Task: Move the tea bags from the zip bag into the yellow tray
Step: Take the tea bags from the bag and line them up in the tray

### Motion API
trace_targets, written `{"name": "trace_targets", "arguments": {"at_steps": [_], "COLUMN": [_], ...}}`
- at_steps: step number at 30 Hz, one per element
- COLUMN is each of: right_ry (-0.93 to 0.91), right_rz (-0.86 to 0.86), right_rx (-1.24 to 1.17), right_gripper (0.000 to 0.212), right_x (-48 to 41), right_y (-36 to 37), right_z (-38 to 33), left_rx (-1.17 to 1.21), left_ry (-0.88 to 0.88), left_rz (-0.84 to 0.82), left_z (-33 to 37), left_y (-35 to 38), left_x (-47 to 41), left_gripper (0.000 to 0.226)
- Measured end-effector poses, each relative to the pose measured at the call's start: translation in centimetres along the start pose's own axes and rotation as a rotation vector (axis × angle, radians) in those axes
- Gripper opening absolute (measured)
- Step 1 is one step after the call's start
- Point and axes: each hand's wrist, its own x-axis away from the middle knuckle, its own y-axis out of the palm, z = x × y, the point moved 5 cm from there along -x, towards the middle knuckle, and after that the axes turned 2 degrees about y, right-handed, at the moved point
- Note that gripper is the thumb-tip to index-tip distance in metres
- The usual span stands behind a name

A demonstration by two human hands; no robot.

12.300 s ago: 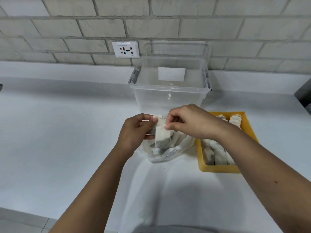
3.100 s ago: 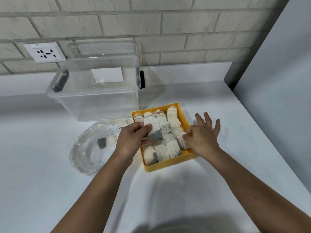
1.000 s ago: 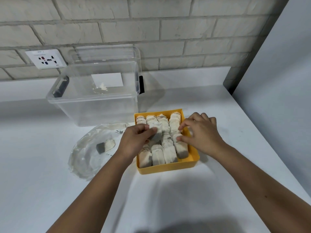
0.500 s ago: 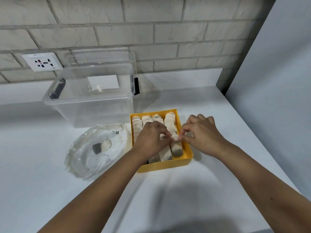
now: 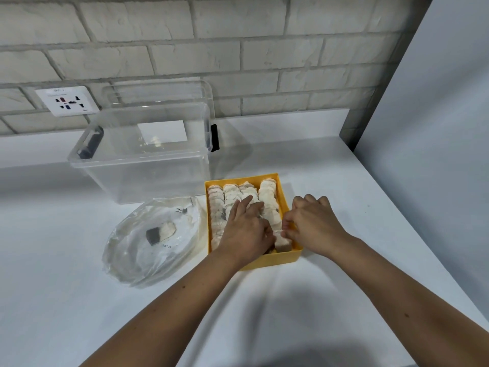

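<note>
1. One view, from the head camera: a single tea bag [image 5: 160,232] lay inside the slack zip bag [image 5: 137,260], just left of the yellow tray [image 5: 272,262]. The tray held four packed rows of tea bags [image 5: 230,194].
2. The left hand [image 5: 244,229] lay flat with its fingers nearly straight, pressing on the middle rows. The right hand [image 5: 315,226] had curled fingers that seemed to pinch the corner tea bag [image 5: 283,243].
3. The bags looked light, soft and easy to tear, so a gentle pinch at the pale top edge would suit. The zip bag's film looked floppy and slippery, and its mouth probably needed steadying.
4. The tray was nearly full, leaving little slack. The clear bin [image 5: 143,165] stood close behind. Bare counter [image 5: 330,300] lay in front, and the grey panel [image 5: 436,154] closed off the right.
</note>
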Motion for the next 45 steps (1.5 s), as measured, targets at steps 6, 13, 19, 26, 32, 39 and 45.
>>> {"name": "trace_targets", "arguments": {"at_steps": [6,13,19,26,32,39,45], "right_ry": [0.02,0.05,-0.046,-0.256,-0.393,-0.179,0.061], "right_rz": [-0.003,0.054,0.13,0.048,-0.129,-0.289,-0.262], "right_rx": [0.066,0.003,-0.312,-0.712,-0.499,-0.377,-0.443], "right_gripper": [0.028,0.036,0.03,0.019,0.033,0.048,0.068], "right_x": [-0.4,-0.3,-0.9,-3.2,-4.8,-7.7,-9.6], "right_y": [0.1,-1.4,-3.4,-2.8,1.7,5.4,5.8], "right_z": [-0.1,-0.3,-4.7,-15.2,-21.8,-23.8,-23.5], "left_rx": [-0.029,0.103,-0.002,-0.084,-0.141,-0.126,-0.094], "left_ry": [-0.04,-0.007,-0.189,-0.39,-0.458,-0.473,-0.49], "left_rz": [0.021,0.208,0.494,0.266,0.13,0.153,0.159], "left_z": [-0.4,-3.1,-11.7,-18.1,-19.3,-19.2,-19.8], "left_y": [-0.1,-3.9,-10.6,-10.3,-9.4,-10.9,-10.7], "left_x": [-0.1,1.8,7.6,11.3,10.8,11.3,11.9], "left_gripper": [0.033,0.021,0.011,0.054,0.045,0.04,0.041]}}
